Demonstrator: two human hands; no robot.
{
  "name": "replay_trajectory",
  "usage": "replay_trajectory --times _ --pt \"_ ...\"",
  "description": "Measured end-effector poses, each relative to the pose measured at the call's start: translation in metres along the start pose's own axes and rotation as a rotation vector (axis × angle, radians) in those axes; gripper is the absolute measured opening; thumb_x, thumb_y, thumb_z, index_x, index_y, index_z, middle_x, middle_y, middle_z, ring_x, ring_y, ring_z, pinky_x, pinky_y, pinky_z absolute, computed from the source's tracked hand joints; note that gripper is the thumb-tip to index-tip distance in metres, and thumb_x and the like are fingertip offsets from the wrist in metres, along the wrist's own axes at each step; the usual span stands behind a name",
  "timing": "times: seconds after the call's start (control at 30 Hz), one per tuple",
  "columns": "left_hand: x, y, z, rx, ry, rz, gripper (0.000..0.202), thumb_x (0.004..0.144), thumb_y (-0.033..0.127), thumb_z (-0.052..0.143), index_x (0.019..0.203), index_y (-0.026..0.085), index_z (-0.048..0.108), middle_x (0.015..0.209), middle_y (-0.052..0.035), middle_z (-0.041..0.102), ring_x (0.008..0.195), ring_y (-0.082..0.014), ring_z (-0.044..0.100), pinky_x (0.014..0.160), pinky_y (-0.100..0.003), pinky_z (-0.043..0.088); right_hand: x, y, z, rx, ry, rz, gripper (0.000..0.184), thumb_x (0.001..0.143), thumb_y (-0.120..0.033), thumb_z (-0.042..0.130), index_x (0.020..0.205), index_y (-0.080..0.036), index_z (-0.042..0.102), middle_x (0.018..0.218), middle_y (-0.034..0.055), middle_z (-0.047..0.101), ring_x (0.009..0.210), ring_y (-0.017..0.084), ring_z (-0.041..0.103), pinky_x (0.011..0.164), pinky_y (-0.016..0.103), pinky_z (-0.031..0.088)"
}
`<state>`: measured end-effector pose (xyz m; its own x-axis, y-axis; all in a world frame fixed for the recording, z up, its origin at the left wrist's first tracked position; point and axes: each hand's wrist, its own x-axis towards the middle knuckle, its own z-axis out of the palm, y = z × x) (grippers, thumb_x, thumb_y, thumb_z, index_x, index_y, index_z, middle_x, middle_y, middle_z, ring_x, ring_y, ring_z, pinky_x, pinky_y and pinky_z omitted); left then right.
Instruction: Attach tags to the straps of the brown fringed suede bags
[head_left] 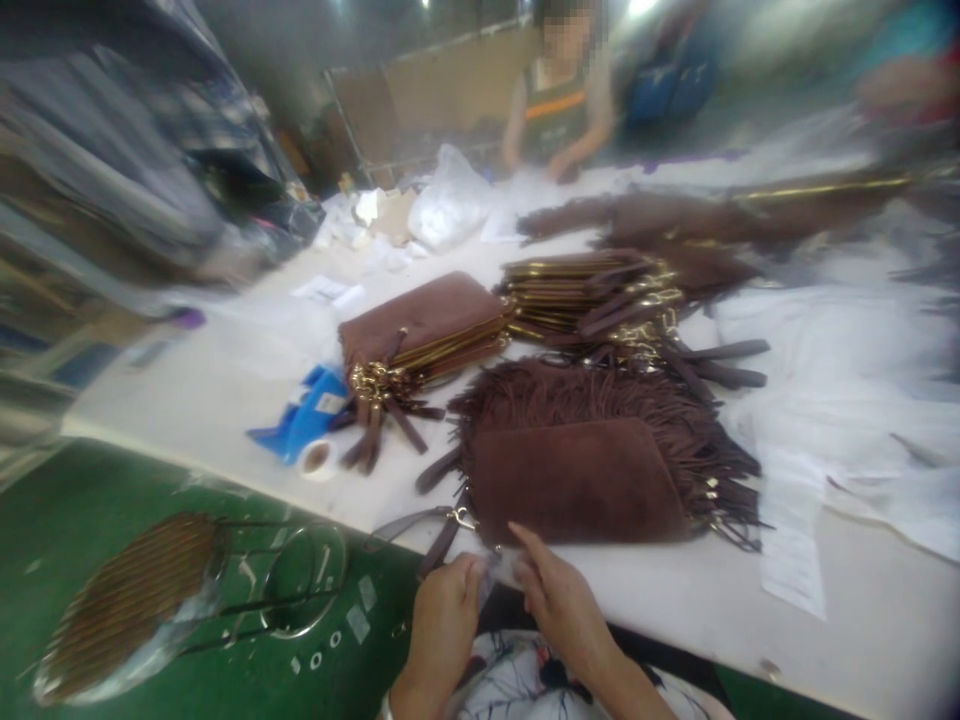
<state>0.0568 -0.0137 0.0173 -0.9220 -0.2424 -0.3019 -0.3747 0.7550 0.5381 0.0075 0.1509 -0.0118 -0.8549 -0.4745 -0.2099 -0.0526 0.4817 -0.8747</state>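
My left hand (pixel 442 625) and my right hand (pixel 559 600) meet at the near table edge, both pinched on a small clear plastic piece (pixel 491 575) between them. Just beyond them lies a brown suede fringed bag (pixel 581 480) with a strap and metal clasp (pixel 461 518) at its left end. Fringe spreads out behind and to the right of the bag.
Stacks of brown pouches with gold zips (pixel 420 330) (pixel 581 295) lie mid-table. A blue packet (pixel 307 415) and tape roll (pixel 318 460) sit left. White sheets (pixel 840 400) cover the right. A wire stool (pixel 195 590) stands on the green floor. A person (pixel 559 110) works at the far end.
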Motion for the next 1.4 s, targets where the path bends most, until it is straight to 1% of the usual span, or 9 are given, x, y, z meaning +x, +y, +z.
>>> replay_trajectory --times 0.17,0.37,0.47,0.67,0.8,1.03,1.2,1.3,1.4 --pt "0.001 0.009 0.01 -0.256 0.004 -0.025 0.022 0.09 0.029 0.045 0.095 0.022 0.066 0.086 -0.0046 0.072 0.08 -0.0205 0.066 0.071 -0.026 0.043 -0.013 0.0 -0.002 0.172 -0.018 0.058 0.034 0.096 -0.035 0.03 0.116 -0.018 0.052 0.069 0.0004 0.063 0.059 0.016 0.06 0.06 0.026 0.044" --pt "0.003 0.001 0.023 -0.516 -0.009 -0.112 0.014 0.086 0.031 0.052 0.085 0.019 0.059 0.078 -0.0031 0.069 0.076 -0.0205 0.064 0.068 -0.027 0.044 -0.013 0.001 -0.009 0.123 -0.007 0.072 0.036 0.095 -0.035 0.031 0.12 -0.019 0.051 0.069 -0.0002 0.063 0.061 0.017 0.061 0.063 0.028 0.044" --pt "0.001 -0.006 0.02 -0.501 0.01 -0.112 0.014 0.086 0.032 0.052 0.081 0.019 0.055 0.074 -0.0014 0.065 0.073 -0.0196 0.061 0.067 -0.027 0.042 -0.009 0.0 -0.01 0.066 -0.016 0.056 0.035 0.094 -0.033 0.034 0.12 -0.019 0.052 0.067 -0.0005 0.063 0.063 0.018 0.062 0.064 0.028 0.043" --pt "-0.019 -0.033 -0.004 -0.4 -0.048 -0.056 0.016 0.09 0.032 0.048 0.08 0.02 0.052 0.073 0.0021 0.058 0.072 -0.0169 0.056 0.066 -0.026 0.038 -0.017 -0.008 -0.002 0.094 -0.083 0.067 0.032 0.095 -0.035 0.035 0.115 -0.022 0.055 0.075 0.001 0.068 0.061 0.017 0.063 0.061 0.027 0.044" --pt "-0.027 -0.045 -0.004 -0.399 -0.054 -0.07 0.022 0.092 0.037 0.047 0.08 0.02 0.054 0.073 0.0011 0.061 0.071 -0.0175 0.058 0.066 -0.027 0.038 -0.022 -0.011 0.011 0.099 -0.111 0.051 0.028 0.095 -0.033 0.037 0.112 -0.022 0.055 0.081 0.0016 0.069 0.066 0.017 0.064 0.065 0.027 0.045" --pt "-0.026 -0.036 0.008 -0.416 0.048 -0.147 0.028 0.093 0.039 0.043 0.084 0.02 0.062 0.078 0.0 0.067 0.076 -0.0185 0.062 0.071 -0.027 0.041 -0.024 -0.008 0.021 0.093 -0.128 0.029 0.03 0.095 -0.031 0.036 0.118 -0.023 0.054 0.081 0.0016 0.069 0.074 0.018 0.065 0.068 0.027 0.045" --pt "-0.027 -0.03 0.017 -0.449 0.126 -0.208 0.032 0.093 0.045 0.043 0.086 0.022 0.064 0.078 0.0003 0.068 0.074 -0.0185 0.061 0.069 -0.027 0.041 -0.029 -0.003 0.025 0.078 -0.089 0.069 0.031 0.095 -0.036 0.034 0.102 -0.02 0.06 0.077 0.0043 0.068 0.071 0.02 0.064 0.068 0.03 0.045" --pt "-0.027 -0.028 0.025 -0.532 0.163 -0.221 0.032 0.092 0.046 0.045 0.083 0.02 0.063 0.076 -0.0006 0.067 0.071 -0.0182 0.06 0.067 -0.026 0.042 -0.031 -0.004 0.036 0.201 -0.053 0.141 0.035 0.093 -0.043 0.039 0.103 -0.018 0.062 0.07 0.0035 0.066 0.064 0.019 0.062 0.066 0.03 0.046" --pt "-0.024 -0.027 0.03 -0.637 0.167 -0.245 0.029 0.089 0.044 0.05 0.083 0.019 0.062 0.074 -0.0021 0.067 0.07 -0.0188 0.061 0.066 -0.027 0.043 -0.027 -0.007 0.053 0.526 -0.087 0.317 0.048 0.086 -0.052 0.049 0.113 -0.015 0.06 0.058 0.0004 0.061 0.048 0.016 0.055 0.049 0.026 0.043"
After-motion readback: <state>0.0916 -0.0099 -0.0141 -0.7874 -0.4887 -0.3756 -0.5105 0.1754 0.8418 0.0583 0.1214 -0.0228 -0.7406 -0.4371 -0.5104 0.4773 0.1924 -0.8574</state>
